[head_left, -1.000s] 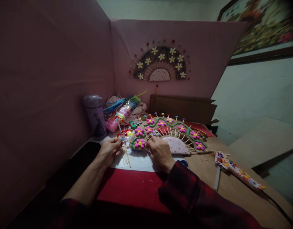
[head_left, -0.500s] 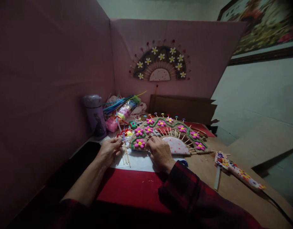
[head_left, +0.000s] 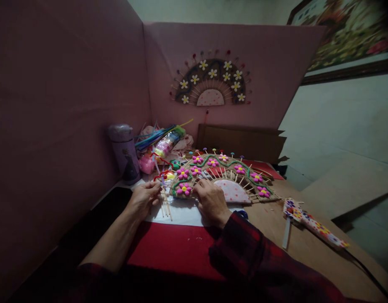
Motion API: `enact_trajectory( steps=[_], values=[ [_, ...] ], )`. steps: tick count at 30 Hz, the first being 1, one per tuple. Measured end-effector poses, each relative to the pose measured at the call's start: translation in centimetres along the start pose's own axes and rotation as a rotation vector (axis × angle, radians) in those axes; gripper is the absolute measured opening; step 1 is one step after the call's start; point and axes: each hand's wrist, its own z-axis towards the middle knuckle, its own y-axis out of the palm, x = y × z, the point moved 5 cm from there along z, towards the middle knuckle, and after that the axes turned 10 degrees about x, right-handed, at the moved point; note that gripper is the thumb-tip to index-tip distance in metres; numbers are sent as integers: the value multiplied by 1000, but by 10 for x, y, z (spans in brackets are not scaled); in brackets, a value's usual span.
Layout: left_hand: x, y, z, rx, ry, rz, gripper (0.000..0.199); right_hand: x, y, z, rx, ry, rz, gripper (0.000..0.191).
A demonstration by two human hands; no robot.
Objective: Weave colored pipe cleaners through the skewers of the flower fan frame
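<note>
A half-round fan [head_left: 206,172] of twine and thin sticks lies tilted on the table, with pink clay flowers, a wavy green strip and coloured balls on its stick ends. My right hand [head_left: 211,200] is closed on its lower left edge, beside the white dotted half-disc [head_left: 233,192]; the fingertips are partly hidden. To the left, my left hand [head_left: 144,198] pinches at a thin stick by the fan's left end; the small tip is hard to make out. Several loose wooden sticks [head_left: 166,206] lie on white paper [head_left: 184,212] between my hands.
A purple bottle [head_left: 124,155] stands at left, near packs of coloured clay [head_left: 170,143] and pipe cleaners [head_left: 154,139]. A flower-covered glue gun [head_left: 314,223] with a cord lies at right. Behind are cardboard [head_left: 238,141] and a pink panel with a similar fan [head_left: 213,80].
The whole view has shifted very slightly. Both hands keep the same hold, and the fan stays in place.
</note>
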Motion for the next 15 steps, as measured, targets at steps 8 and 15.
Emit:
enact_trajectory(
  steps=[8, 15],
  values=[
    [1, 2, 0, -6, 17, 4, 14, 0, 0, 0, 12, -11, -6, 9],
    [1, 1, 0, -18, 16, 1, 22, 0, 1, 0, 35, -14, 8, 10]
  ],
)
